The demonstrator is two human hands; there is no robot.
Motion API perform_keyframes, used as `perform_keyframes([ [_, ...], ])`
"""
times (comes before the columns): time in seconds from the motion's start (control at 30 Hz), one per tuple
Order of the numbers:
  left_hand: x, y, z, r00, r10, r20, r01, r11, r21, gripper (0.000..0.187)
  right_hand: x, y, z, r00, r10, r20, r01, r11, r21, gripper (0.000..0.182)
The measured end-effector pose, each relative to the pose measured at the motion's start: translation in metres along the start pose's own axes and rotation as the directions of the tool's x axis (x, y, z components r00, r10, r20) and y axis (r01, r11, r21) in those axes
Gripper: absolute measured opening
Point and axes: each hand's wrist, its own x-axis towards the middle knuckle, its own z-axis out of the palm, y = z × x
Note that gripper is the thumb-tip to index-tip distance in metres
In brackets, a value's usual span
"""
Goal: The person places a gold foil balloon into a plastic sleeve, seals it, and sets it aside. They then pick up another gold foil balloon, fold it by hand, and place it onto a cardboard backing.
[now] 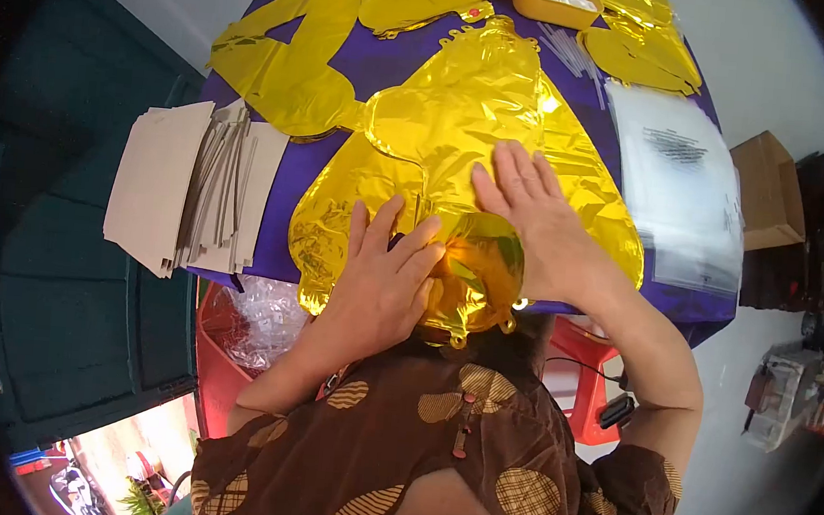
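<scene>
A shiny gold foil balloon (pixel 461 121), flat and with small tabs on its edge, lies on other gold foil sheets in front of me. My right hand (pixel 546 220) rests flat on its right side with fingers stretched out. Lower down, my left hand (pixel 386 280) is spread over the foil, its thumb beside a curled, rounded end (pixel 474 272) that hangs at the table's near edge. Under the left hand, another gold foil piece (pixel 338 213) reaches out to the left. What lies beneath each palm is hidden.
Cardboard sheets (pixel 157 179) are stacked at the left of the purple-covered table (pixel 287 185). Clear plastic bags (pixel 679 182) lie at the right. More gold foil balloons (pixel 291 74), thin clear straws (pixel 573 52) and a yellow tray (pixel 552 9) are at the back. A red bin (pixel 218 329) holds clear plastic below.
</scene>
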Motion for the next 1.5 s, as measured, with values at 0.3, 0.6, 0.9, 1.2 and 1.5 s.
perform_keyframes([
  [0.3,-0.001,-0.002,0.001,1.000,0.003,-0.011,-0.003,1.000,-0.025,0.042,-0.005,-0.004,-0.038,0.967,0.125,-0.224,-0.120,0.992,0.039,0.060],
  [0.6,-0.004,-0.004,0.002,1.000,-0.010,0.002,0.010,1.000,-0.018,0.042,0.012,-0.019,0.008,0.985,-0.082,-0.153,0.082,0.997,-0.003,0.087],
  [0.9,-0.001,-0.004,0.004,1.000,0.016,-0.009,-0.016,1.000,0.012,0.038,0.019,-0.008,0.023,0.990,-0.035,-0.134,0.027,0.998,-0.057,0.087],
  [1.2,0.000,-0.008,-0.009,0.999,-0.007,-0.046,0.008,1.000,0.013,0.039,0.020,-0.011,0.022,0.996,-0.032,-0.082,0.025,0.995,-0.095,0.088],
  [1.5,0.000,-0.064,-0.024,0.828,-0.422,-0.370,0.508,0.844,0.174,0.020,0.021,-0.010,0.024,0.999,-0.016,-0.034,0.012,0.995,-0.102,0.089],
])
